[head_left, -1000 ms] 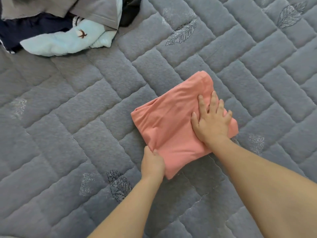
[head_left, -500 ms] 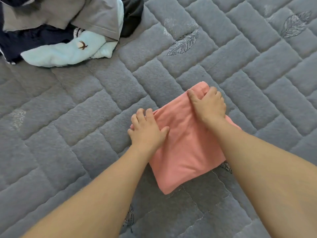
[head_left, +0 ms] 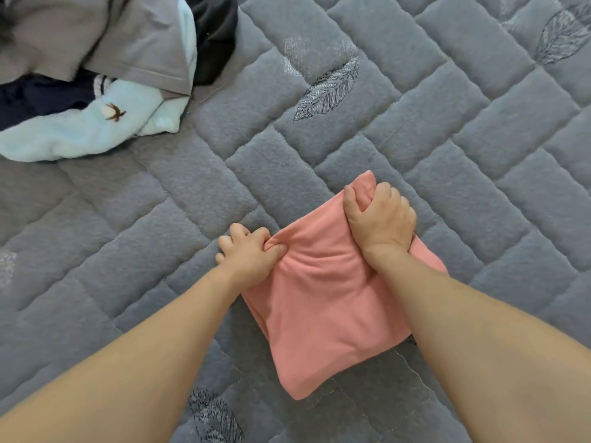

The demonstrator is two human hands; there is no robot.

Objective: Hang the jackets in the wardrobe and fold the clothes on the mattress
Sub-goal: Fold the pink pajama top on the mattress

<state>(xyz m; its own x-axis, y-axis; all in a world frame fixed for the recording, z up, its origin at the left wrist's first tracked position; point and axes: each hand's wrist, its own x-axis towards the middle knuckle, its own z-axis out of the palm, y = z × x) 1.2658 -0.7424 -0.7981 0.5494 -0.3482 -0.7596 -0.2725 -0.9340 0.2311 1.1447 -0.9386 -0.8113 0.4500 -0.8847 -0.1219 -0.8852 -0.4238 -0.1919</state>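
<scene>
Now the folded pink shirt (head_left: 329, 311) lies on the mattress (head_left: 128, 219) just before me, its near corner pointing at me. My left hand (head_left: 252, 254) pinches its left corner; farther, my right hand (head_left: 380, 219) grips the far corner. Unfolded clothes (head_left: 96, 75) wait far left.

no words, numbers or brand names can be read anywhere i look. the only mark is a small brown bird stitched on the pale blue garment (head_left: 96, 129), and stitched leaf outlines on the grey mattress cover (head_left: 447, 155).
</scene>
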